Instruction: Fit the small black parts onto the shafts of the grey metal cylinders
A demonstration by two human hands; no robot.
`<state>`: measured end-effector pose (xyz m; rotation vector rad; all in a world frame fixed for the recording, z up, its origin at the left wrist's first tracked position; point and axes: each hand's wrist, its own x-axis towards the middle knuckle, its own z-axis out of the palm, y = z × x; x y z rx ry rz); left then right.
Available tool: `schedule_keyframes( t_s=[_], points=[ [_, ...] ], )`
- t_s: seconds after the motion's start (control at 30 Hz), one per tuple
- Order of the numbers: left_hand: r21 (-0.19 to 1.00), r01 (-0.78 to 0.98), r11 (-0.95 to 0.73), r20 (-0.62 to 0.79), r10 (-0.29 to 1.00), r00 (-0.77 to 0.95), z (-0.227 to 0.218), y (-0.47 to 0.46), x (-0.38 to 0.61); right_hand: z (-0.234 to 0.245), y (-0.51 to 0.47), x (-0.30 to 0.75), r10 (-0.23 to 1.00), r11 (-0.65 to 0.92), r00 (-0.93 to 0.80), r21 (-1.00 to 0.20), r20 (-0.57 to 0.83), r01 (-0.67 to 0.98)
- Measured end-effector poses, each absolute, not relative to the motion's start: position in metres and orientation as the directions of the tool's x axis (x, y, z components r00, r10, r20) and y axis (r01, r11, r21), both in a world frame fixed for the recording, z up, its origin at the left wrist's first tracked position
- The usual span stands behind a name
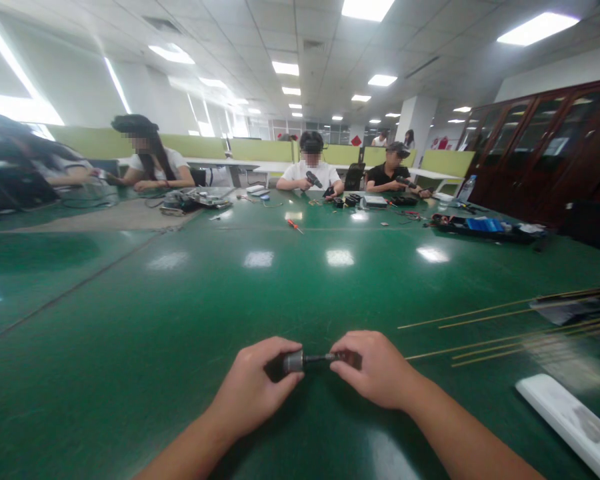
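Observation:
Close in front of me, just over the green table point(220, 293), is a small grey metal cylinder with a thin dark shaft point(317, 359) reaching out to the right. My left hand point(263, 380) is closed on the cylinder point(294, 361), thumb below and fingers above. The far end of the shaft is pinched between the thumb and fingers of my right hand point(373, 367), which partly hide it. The piece lies about level between both hands. Its exact kind cannot be made out.
Several thin brass-coloured rods point(485, 352) point in from the right. Nearer me lies a white oblong case point(570, 427). An orange screwdriver point(295, 225) rests farther off. Across the table, people work among tools and parts; a tray with blue items point(485, 225) stands at back right.

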<state>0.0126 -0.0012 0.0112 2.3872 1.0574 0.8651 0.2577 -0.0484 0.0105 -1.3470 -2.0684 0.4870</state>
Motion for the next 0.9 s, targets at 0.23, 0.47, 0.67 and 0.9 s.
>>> schedule_keyframes(
  t_s=[0.23,0.47,0.67,0.9],
  points=[
    [0.564,0.521,-0.640,0.382,0.762,0.523,0.0099,-0.0004,0.0118,0.0115,-0.0496,0.2581,0.913,0.407,-0.286,-0.596,0.291,0.692],
    [0.565,0.523,-0.638,0.385,0.764,0.517,0.0115,-0.0017,0.0111,0.0122,-0.0489,0.2584,0.914,0.406,-0.285,-0.602,0.291,0.688],
    [0.561,0.536,-0.631,0.368,0.770,0.521,0.0126,-0.0010,0.0112,0.0145,-0.0481,0.2594,0.918,0.396,-0.280,-0.606,0.281,0.690],
    [0.560,0.593,-0.579,0.375,0.815,0.442,0.0185,0.0038,0.0068,0.0125,-0.0447,0.2641,0.940,0.333,-0.201,-0.604,0.277,0.724]
  ],
)
